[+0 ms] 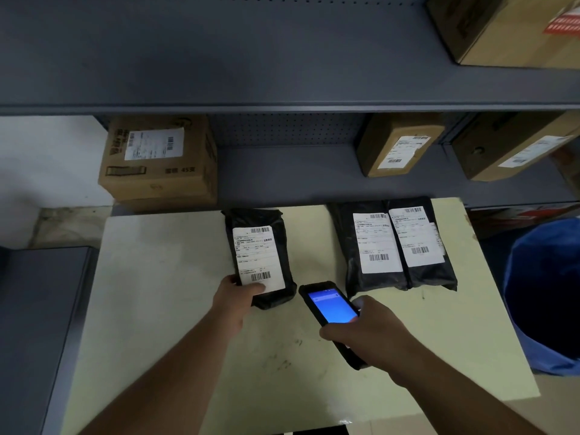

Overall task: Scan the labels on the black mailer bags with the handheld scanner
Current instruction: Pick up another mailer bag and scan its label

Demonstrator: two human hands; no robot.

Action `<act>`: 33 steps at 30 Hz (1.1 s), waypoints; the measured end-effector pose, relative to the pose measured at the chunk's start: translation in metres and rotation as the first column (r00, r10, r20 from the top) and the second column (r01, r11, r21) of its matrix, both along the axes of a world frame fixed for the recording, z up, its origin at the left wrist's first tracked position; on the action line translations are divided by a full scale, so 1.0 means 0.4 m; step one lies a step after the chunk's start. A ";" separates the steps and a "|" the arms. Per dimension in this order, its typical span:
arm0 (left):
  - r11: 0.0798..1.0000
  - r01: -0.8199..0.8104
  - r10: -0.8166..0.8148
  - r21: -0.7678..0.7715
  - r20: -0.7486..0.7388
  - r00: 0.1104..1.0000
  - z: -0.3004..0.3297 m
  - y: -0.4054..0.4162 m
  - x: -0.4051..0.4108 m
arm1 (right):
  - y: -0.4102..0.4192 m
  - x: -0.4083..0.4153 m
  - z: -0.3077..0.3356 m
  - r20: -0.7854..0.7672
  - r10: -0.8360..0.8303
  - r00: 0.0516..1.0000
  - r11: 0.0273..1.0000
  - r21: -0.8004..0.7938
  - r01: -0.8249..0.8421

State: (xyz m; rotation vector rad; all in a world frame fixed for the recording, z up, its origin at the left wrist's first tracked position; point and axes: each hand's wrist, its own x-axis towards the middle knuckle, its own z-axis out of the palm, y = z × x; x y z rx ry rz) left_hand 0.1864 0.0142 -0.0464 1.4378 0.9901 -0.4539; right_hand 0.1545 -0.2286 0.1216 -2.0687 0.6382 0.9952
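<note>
Three black mailer bags with white barcode labels lie on a pale table (175,309). My left hand (235,298) grips the near corner of the left bag (276,224), thumb on its label (259,255). My right hand (373,332) holds the black handheld scanner (331,304); its blue screen is lit and faces up, and its top end sits just right of that bag's near edge. The two other bags, one (345,246) beside the other (439,268), lie side by side at the table's far right, labels up.
Grey shelving stands behind the table, with cardboard boxes: one (157,180) at the left, one (395,146) at the centre right, one (514,149) at the far right, another (508,29) on the upper shelf. A blue bin (546,296) stands right of the table. A grey surface (40,309) lies to the left.
</note>
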 end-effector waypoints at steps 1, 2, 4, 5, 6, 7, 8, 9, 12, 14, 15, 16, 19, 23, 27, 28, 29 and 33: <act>1.000 0.002 -0.002 -0.017 0.004 1.000 -0.002 0.007 -0.005 | 0.005 -0.001 0.004 -0.004 0.011 1.000 1.000 0.001 -0.011; 0.999 0.001 -0.001 -0.040 0.022 1.000 -0.004 0.012 -0.011 | 0.010 -0.002 0.008 -0.010 0.021 1.000 1.000 0.003 -0.021; 0.997 0.012 -0.007 -0.070 0.059 0.998 0.002 0.021 -0.023 | 0.021 -0.002 0.015 -0.022 0.050 0.999 0.999 0.008 -0.049; 0.997 0.020 -0.014 -0.072 0.076 0.997 0.009 0.025 -0.029 | 0.027 -0.001 0.018 -0.028 0.069 0.997 0.998 0.010 -0.069; 0.997 0.024 -0.018 -0.074 0.094 0.995 0.014 0.028 -0.035 | 0.033 0.000 0.023 -0.030 0.088 0.996 0.996 0.009 -0.088; 0.997 0.030 -0.022 -0.074 0.114 0.993 0.019 0.032 -0.040 | 0.040 0.002 0.027 -0.027 0.106 0.994 0.994 0.008 -0.106; 0.997 0.036 -0.026 -0.074 0.136 0.990 0.025 0.035 -0.046 | 0.048 0.002 0.032 -0.025 0.126 0.992 0.992 0.006 -0.126; 0.996 0.042 -0.030 -0.076 0.156 0.987 0.031 0.037 -0.050 | 0.056 0.003 0.038 -0.023 0.145 0.989 0.989 0.004 -0.145; 0.996 0.052 -0.035 -0.077 0.211 0.977 0.033 0.051 -0.059 | 0.081 0.011 0.054 -0.027 0.200 0.979 0.980 0.009 -0.200; 0.996 0.037 -0.017 -0.082 0.236 0.972 0.028 0.062 -0.065 | 0.097 0.017 0.064 -0.053 0.233 0.971 0.972 0.013 -0.233; 0.996 0.022 0.001 -0.091 0.246 0.969 0.025 0.067 -0.067 | 0.106 0.019 0.068 -0.066 0.247 0.967 0.969 0.015 -0.246; 0.995 0.016 0.010 -0.098 0.253 0.967 0.021 0.071 -0.069 | 0.115 0.021 0.072 -0.074 0.255 0.964 0.967 0.012 -0.255; 0.993 0.003 0.029 -0.117 0.268 0.963 0.028 0.079 -0.077 | 0.142 0.022 0.076 -0.063 0.263 0.963 0.965 0.001 -0.264; 0.991 -0.010 0.047 -0.135 0.276 0.960 0.031 0.089 -0.090 | 0.171 0.025 0.078 -0.043 0.276 0.960 0.961 -0.001 -0.276; 0.990 -0.022 0.060 -0.137 0.277 0.959 0.041 0.093 -0.106 | 0.192 0.024 0.082 -0.043 0.306 0.951 0.952 -0.008 -0.307; 0.990 -0.023 0.061 -0.140 0.281 0.958 0.039 0.096 -0.108 | 0.196 0.023 0.081 -0.047 0.313 0.949 0.949 -0.011 -0.314; 0.990 -0.013 0.052 -0.139 0.283 0.958 0.035 0.098 -0.110 | 0.198 0.021 0.081 -0.051 0.319 0.946 0.947 -0.013 -0.321; 0.989 -0.010 0.050 -0.148 0.275 0.960 0.036 0.108 -0.112 | 0.205 0.017 0.081 -0.060 0.332 0.941 0.942 -0.024 -0.334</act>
